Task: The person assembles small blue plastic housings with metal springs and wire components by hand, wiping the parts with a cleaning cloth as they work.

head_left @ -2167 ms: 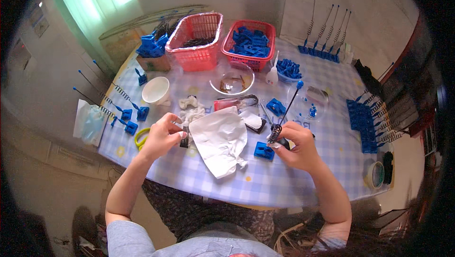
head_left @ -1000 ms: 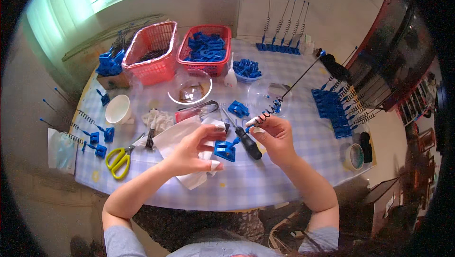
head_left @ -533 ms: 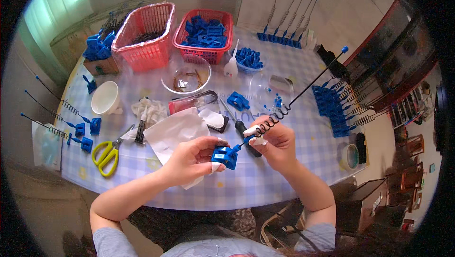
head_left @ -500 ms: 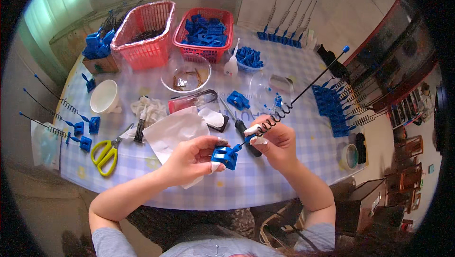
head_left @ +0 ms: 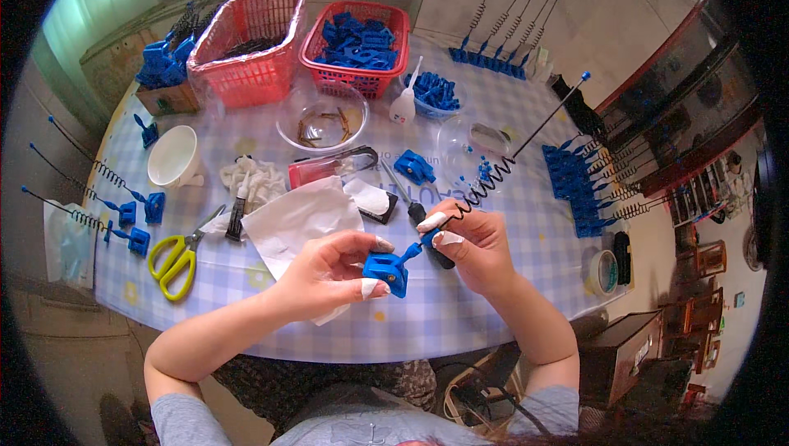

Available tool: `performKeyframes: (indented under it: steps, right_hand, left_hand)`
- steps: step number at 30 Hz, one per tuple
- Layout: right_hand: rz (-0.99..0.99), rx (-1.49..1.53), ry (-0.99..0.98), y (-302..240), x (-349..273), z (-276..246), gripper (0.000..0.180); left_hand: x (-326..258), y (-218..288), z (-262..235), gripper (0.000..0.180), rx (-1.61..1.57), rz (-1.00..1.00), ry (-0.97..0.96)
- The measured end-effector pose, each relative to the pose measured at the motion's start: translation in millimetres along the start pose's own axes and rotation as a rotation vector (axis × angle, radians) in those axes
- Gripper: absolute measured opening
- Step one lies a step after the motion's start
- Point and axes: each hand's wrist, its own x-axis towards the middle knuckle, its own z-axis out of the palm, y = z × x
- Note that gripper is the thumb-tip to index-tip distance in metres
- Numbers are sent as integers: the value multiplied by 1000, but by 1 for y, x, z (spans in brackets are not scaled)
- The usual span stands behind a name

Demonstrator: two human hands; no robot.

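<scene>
The left hand point(head_left: 329, 269) holds a small blue plastic block point(head_left: 386, 272) just above the near edge of the bench point(head_left: 493, 298), its grip closed on the block with the thumb underneath and the fingers curled over the top. The right hand point(head_left: 477, 244) is close beside it, fingers pinched tight on the lower end of a black spring-coiled rod point(head_left: 514, 158) with a blue tip; that end meets the block's upper right corner, while the rod slants up and away to the far right, ending in a small blue ball.

Under the left hand lies a crumpled white sheet of paper point(head_left: 296, 220). Just beyond the right hand a black-handled screwdriver point(head_left: 411, 203) rests on the checked cloth, with another blue block point(head_left: 415, 166) a little farther off. To the left, near the bench edge, lie yellow-handled scissors point(head_left: 177, 257), and beyond them a white cup point(head_left: 173, 158). Along the left edge sit several finished rods on blue bases point(head_left: 131, 216).

At the far side stand two red baskets: the left basket point(head_left: 246, 39) holds dark parts, the right basket point(head_left: 353, 35) is full of blue pieces. In front of them is a clear glass bowl point(head_left: 320, 117). On the right, a cluster of blue bases with rods point(head_left: 575, 183) lies near the edge, with a roll of tape point(head_left: 604, 272) nearer.
</scene>
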Motion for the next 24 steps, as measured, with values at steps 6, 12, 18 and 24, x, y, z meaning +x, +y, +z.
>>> performKeyframes:
  steps: [6, 12, 18, 24]
  right_hand:
    - [-100, -46, -21, 0, 2, 2, 18]
    - [-48, -63, -21, 1, 0, -2, 18]
    - [-151, -149, -3, 1, 2, 3, 18]
    - [-234, -364, -41, 0, 3, 0, 18]
  left_hand:
    - [-1, 0, 4, 42, 298, 184, 153]
    - [-1, 0, 4, 39, 626, 501, 235]
    - [-3, 4, 4, 40, 859, 646, 304]
    - [-5, 2, 4, 45, 923, 642, 294]
